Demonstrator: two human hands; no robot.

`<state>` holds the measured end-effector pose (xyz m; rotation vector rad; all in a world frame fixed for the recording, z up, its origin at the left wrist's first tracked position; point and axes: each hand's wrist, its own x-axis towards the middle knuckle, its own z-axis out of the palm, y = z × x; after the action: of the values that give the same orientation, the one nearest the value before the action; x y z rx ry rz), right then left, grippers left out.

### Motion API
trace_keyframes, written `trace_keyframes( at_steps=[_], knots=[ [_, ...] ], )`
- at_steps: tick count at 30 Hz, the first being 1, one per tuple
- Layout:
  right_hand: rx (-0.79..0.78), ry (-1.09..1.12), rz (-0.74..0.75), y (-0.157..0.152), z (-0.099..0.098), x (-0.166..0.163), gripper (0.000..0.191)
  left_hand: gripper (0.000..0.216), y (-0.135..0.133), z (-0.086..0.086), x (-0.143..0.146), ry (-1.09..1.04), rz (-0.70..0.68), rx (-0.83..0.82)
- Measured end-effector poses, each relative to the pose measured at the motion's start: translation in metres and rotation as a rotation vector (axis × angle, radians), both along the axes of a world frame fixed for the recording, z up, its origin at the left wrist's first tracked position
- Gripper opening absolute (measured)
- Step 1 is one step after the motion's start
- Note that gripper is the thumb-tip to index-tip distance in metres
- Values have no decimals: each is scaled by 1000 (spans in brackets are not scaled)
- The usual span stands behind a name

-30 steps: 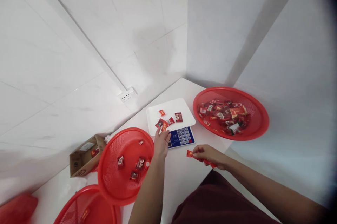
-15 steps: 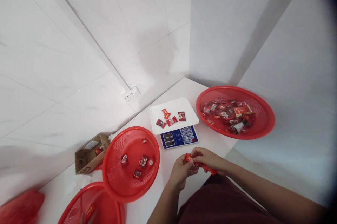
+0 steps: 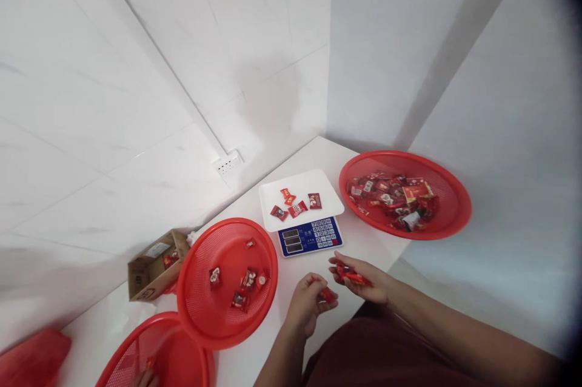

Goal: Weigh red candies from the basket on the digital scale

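- Currently, the left hand [image 3: 305, 307] pinches a small red packet [image 3: 326, 295] between thumb and fingers, over the near part of the table.
- Just beside it, the right hand [image 3: 373, 281] is cupped, fingers partly bent, around several red packets [image 3: 353, 278]; their exact number cannot be told. A narrow gap separates the two hands.
- The right wrist crosses the front edge of the white table [image 3: 295, 265]; the dark red garment [image 3: 364, 350] lies close below both forearms, limiting room on that side.
- Ahead of the hands, a strip of tabletop leads to the scale's blue key panel [image 3: 311, 236]. Its displays are unreadable.
- Behind the panel, the white weighing tray [image 3: 327, 184] bears five wrapped pieces [image 3: 297, 209], all within its rim.
- To the right, near the tray corner, a red basket [image 3: 460, 208] holds a heap of packets; its outer part reaches past the table edge.
- To the left, a second basket [image 3: 204, 308] contains a few scattered pieces, its rim overlapping a third basket [image 3: 207, 360], where another person's hand [image 3: 146, 378] reaches in.
- Beyond, a cardboard box [image 3: 157, 275] stands near the wall, below a socket strip [image 3: 228, 162].
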<state>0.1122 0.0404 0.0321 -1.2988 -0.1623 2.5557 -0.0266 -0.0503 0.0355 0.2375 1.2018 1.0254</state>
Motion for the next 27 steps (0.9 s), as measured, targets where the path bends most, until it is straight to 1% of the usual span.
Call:
trace_keyframes(
  at_steps=[3, 6, 8, 11, 16, 21, 24, 27],
  knots=[
    [25, 61, -129, 0, 4, -5, 8, 24, 0, 6, 3, -78, 37, -4],
    [75, 159, -186, -1, 10, -9, 11, 31, 2, 14, 7, -132, 27, 20],
    [116, 192, -192, -2, 15, -11, 13, 31, 4, 19, 10, -131, 16, 37],
    [183, 206, -202, -3, 24, -13, 12, 32, 7, 24, 14, -96, 37, 53],
    [245, 216, -185, -4, 32, -13, 19, 33, 12, 24, 15, -26, 94, 92],
    [304, 151, -160, -3, 31, -11, 16, 32, 12, 26, 13, 41, 85, 132],
    [315, 108, -142, -5, 28, -12, 16, 36, 12, 29, 15, 145, 70, 185],
    [349, 80, -125, -9, 26, -15, 19, 40, 14, 31, 19, 260, 38, 200]
  ],
)
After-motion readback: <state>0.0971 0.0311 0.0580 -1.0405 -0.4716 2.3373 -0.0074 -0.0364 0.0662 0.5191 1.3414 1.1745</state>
